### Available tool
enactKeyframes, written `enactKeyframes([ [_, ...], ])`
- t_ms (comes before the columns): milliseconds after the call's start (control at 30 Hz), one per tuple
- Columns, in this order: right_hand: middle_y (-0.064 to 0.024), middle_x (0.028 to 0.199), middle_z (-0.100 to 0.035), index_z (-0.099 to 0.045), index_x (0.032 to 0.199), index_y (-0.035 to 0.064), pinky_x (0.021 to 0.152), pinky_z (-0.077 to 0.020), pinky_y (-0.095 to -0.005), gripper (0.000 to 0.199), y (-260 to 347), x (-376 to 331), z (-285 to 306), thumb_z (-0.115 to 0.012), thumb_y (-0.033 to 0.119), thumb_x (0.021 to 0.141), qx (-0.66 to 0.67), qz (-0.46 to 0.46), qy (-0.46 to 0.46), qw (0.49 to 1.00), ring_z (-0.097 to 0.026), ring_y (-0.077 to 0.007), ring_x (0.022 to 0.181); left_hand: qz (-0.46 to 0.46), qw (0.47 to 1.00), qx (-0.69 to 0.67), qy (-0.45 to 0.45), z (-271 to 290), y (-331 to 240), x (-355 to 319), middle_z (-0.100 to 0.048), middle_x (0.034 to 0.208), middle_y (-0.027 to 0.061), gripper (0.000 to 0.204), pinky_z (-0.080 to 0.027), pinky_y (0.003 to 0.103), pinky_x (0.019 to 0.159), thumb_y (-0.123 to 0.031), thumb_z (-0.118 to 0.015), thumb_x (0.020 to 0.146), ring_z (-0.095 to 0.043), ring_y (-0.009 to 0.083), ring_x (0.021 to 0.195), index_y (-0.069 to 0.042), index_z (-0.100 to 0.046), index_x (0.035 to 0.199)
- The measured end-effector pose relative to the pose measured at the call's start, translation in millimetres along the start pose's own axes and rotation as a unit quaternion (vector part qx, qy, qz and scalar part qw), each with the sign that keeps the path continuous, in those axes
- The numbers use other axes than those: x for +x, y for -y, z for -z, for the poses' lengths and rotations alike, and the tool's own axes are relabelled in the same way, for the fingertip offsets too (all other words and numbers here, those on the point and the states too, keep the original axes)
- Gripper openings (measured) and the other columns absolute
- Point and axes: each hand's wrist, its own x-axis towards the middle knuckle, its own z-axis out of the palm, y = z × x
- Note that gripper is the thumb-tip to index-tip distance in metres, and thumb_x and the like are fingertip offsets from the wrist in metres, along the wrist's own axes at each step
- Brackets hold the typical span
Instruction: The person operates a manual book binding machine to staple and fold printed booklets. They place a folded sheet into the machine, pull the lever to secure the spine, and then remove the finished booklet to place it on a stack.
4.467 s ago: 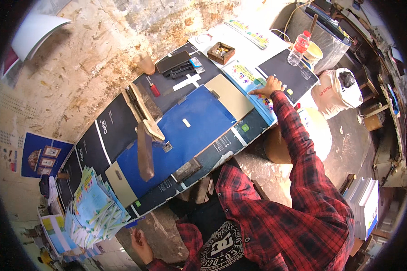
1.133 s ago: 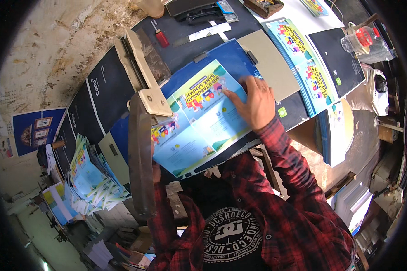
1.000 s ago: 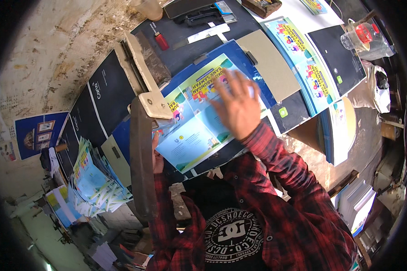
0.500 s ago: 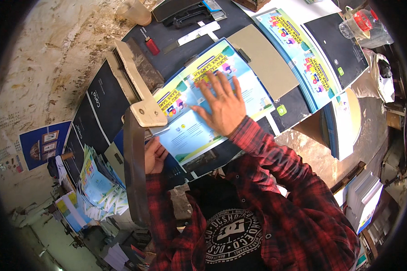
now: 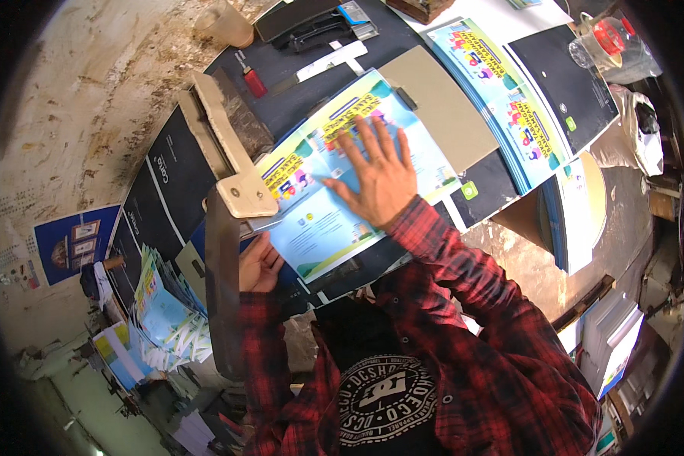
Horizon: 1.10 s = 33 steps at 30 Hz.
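Note:
My right hand [image 5: 380, 178] lies flat with fingers spread on a printed blue, yellow and green cover sheet [image 5: 311, 235], pressing it against the table. The sheet's left edge reaches a paper cutter with a cream metal frame [image 5: 243, 190] and a long brown lever arm [image 5: 224, 296]. Beside that lever, at the sheet's near left corner, is my left hand [image 5: 260, 262]. Its fingers are loosely curled and apart, with nothing visible in them; the lever covers part of the hand. A black clip-like piece [image 5: 406, 98] sits at the sheet's far right edge.
A stack of matching covers [image 5: 509, 99] lies to the right, past a grey-beige board [image 5: 441, 106]. A red-handled tool [image 5: 254, 82], a cutter knife [image 5: 330, 61] and a plastic cup [image 5: 228, 26] are at the back. Trimmed sheets [image 5: 163, 304] pile up left of the lever.
The sheet and my right hand have shifted very slightly in view. My left hand has moved a little lower and left, just off the sheet's corner.

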Motion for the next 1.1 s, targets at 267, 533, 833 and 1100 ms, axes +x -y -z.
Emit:
enactKeyframes([
  [267, -0.0210, 0.147, -0.043, -0.054, 0.137, 0.0041, 0.116, -0.0196, -0.0575, 0.077, 10.1, 0.8, -3.1, -0.062, 0.059, 0.085, -0.026, 0.021, 0.006, 0.999, -0.036, -0.0381, 0.139, -0.010, 1.000, -0.022, -0.016, 3.8, 6.4, 3.6, -0.071, 0.109, 0.0070, 0.031, -0.057, 0.031, 0.080, -0.025, -0.059, 0.099, -0.068, 0.0148, 0.095, -0.003, -0.059, 0.122],
  [533, -0.0197, 0.149, -0.042, -0.049, 0.139, -0.0012, 0.118, -0.0172, -0.0534, 0.086, 13.3, 2.7, -7.1, -0.062, 0.062, 0.083, -0.011, 0.022, 0.028, 0.999, -0.036, -0.0336, 0.141, -0.004, 0.999, -0.038, -0.018, 4.3, 9.7, 5.6, -0.069, 0.115, 0.0090, 0.031, -0.055, 0.034, 0.088, -0.022, -0.058, 0.099, -0.068, 0.0178, 0.102, -0.003, -0.058, 0.124],
  [833, -0.0187, 0.152, -0.039, -0.052, 0.141, 0.0105, 0.115, -0.0143, -0.0623, 0.075, 45.5, -2.2, -27.7, -0.062, 0.059, 0.085, -0.026, 0.071, 0.044, 0.996, -0.032, -0.0394, 0.141, -0.050, 0.997, -0.057, -0.002, 20.7, 32.3, 29.4, -0.070, 0.105, 0.0049, 0.028, -0.055, 0.030, 0.080, -0.023, -0.062, 0.097, -0.068, 0.0125, 0.094, -0.005, -0.061, 0.119],
  [1100, -0.0123, 0.153, -0.040, -0.049, 0.144, 0.0204, 0.115, -0.0177, -0.0588, 0.073, 51.4, -5.3, -32.6, -0.061, 0.062, 0.085, -0.081, 0.096, 0.043, 0.991, -0.036, -0.0344, 0.141, -0.464, 0.721, 0.448, -0.253, -3.1, 86.2, 8.0, -0.056, 0.133, 0.0131, 0.050, -0.039, 0.048, 0.102, -0.026, -0.068, 0.086, -0.050, 0.0309, 0.126, -0.004, -0.057, 0.129],
])
